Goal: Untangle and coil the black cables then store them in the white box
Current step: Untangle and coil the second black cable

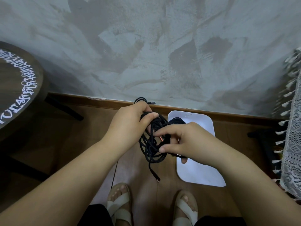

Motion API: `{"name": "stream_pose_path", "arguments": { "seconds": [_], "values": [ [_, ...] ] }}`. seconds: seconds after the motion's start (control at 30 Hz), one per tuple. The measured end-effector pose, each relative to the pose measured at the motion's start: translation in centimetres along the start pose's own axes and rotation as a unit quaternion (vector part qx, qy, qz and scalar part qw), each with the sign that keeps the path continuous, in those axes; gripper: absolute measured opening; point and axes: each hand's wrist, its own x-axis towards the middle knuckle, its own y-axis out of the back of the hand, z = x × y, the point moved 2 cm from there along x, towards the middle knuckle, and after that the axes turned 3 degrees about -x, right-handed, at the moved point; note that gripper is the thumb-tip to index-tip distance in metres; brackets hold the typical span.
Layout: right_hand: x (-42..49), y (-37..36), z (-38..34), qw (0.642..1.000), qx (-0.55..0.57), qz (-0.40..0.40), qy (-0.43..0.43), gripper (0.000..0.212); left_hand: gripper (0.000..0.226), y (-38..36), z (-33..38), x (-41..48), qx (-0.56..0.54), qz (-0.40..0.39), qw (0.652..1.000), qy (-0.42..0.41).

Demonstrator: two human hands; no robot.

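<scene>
A tangled bundle of black cables [150, 144] hangs in the air between my hands, above the floor. My left hand [130, 119] grips the top of the bundle, with one loop and a plug sticking out above the fingers. My right hand [184, 141] pinches strands at the bundle's right side, near an orange-tipped plug [161, 138]. One loose end with a plug [157, 176] dangles down toward my feet. The white box [203, 173] lies on the floor to the right, partly under my right hand. A dark coiled cable [178, 120] lies inside it at the far end.
A round dark table [14, 88] with white lettering stands at the left. A lace cloth with tassels [293, 136] hangs at the right edge. The grey wall and wooden skirting [97, 101] run behind. My sandalled feet [120, 204] stand on the wooden floor below the cables.
</scene>
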Motion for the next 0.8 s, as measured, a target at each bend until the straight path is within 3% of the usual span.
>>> {"name": "stream_pose_path", "arguments": {
  "seconds": [0.13,0.2,0.33,0.43,0.5,0.57,0.67,0.8],
  "values": [
    [0.1,0.3,-0.1,0.998,-0.029,0.059,0.010,0.008,0.015,0.2,0.0,0.1,-0.022,0.009,1.000,-0.004],
    [0.1,1.0,0.1,0.993,-0.012,0.114,0.012,0.009,0.017,0.3,-0.1,0.3,-0.040,0.021,0.999,-0.002],
    [-0.4,2.0,0.3,0.974,0.099,0.202,0.016,0.020,0.015,0.4,-0.4,0.4,-0.095,0.049,0.994,0.018],
    [-0.6,2.4,0.6,0.939,0.204,0.276,-0.029,0.013,0.020,0.7,-0.3,0.3,-0.153,0.075,0.985,0.028],
    [-0.5,2.4,1.1,0.919,0.288,0.261,-0.067,0.034,0.020,0.9,0.0,0.2,-0.190,0.081,0.978,0.026],
    [-0.4,2.0,0.8,0.899,0.394,0.172,-0.078,0.056,0.017,1.0,0.4,0.0,-0.216,0.073,0.974,0.018],
    [-0.6,1.2,0.0,0.893,0.437,0.097,-0.041,0.055,0.013,0.8,0.7,-0.1,-0.208,0.065,0.976,-0.002],
    [-0.4,1.1,0.5,0.895,0.417,0.157,-0.031,0.052,0.006,0.7,0.9,-0.4,-0.209,0.031,0.977,-0.019]
  ]
}}
